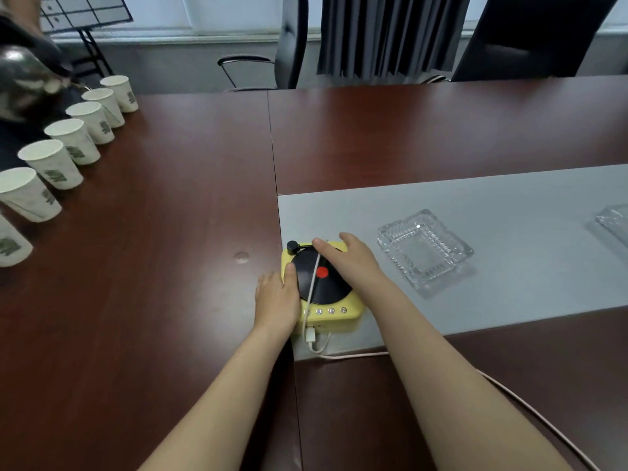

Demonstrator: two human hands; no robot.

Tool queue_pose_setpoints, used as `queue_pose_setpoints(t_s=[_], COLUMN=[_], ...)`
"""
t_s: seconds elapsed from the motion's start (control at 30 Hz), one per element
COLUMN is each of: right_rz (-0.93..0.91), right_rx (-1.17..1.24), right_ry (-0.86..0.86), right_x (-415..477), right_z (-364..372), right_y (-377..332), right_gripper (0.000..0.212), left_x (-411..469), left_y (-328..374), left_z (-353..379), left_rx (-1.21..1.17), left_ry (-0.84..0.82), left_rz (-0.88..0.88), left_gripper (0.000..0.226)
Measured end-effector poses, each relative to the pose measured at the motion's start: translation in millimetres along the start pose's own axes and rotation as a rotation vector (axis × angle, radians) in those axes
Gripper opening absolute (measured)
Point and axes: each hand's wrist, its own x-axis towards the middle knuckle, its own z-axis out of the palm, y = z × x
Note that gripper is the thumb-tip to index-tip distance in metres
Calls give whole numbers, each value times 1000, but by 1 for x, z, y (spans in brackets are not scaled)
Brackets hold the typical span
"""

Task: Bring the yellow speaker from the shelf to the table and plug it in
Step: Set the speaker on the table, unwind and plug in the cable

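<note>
Boxy yellow speaker, glossy round disc

Speaker right side: hidden under right hand.
Second glass tray: cut by right edge.
Cup prints: too blurred to read.

I sit at a dark reddish-brown conference table. Across it, black office chairs stand against a pale wall. Dark pleated curtains hang beside softly daylit windows.
</note>
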Motion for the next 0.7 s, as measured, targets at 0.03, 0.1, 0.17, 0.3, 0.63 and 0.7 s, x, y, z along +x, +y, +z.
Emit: queue_pose_setpoints(t_s=[0.03, 0.1, 0.17, 0.3, 0.63, 0.7], right_rz=[-1, -1, -3, -43, -137, -128], right_rx=[10, 37, 55, 65, 49, 72], right_ry=[9, 28, 52, 92, 73, 89], right_x=[1, 1, 1, 0, -6, -5], right_z=[1, 2, 1, -3, -28, -33], right_y=[1, 4, 6, 8, -13, -15], right_gripper=[79, 79, 79, 77, 56, 48], left_x=[-2, -4, -5, -4, -1, -2], left_y=[2, 5, 6, 5, 17, 20], left_z=[0, 1, 3, 6, 8, 8], left_rx=[-20, -113, -231, -282, -403, -453], left_ry=[-13, -44, -78, -102, -62, -64], left_rz=[0, -22, -36, 50, 47, 43], left_gripper=[46, 38, 32, 18, 49, 51])
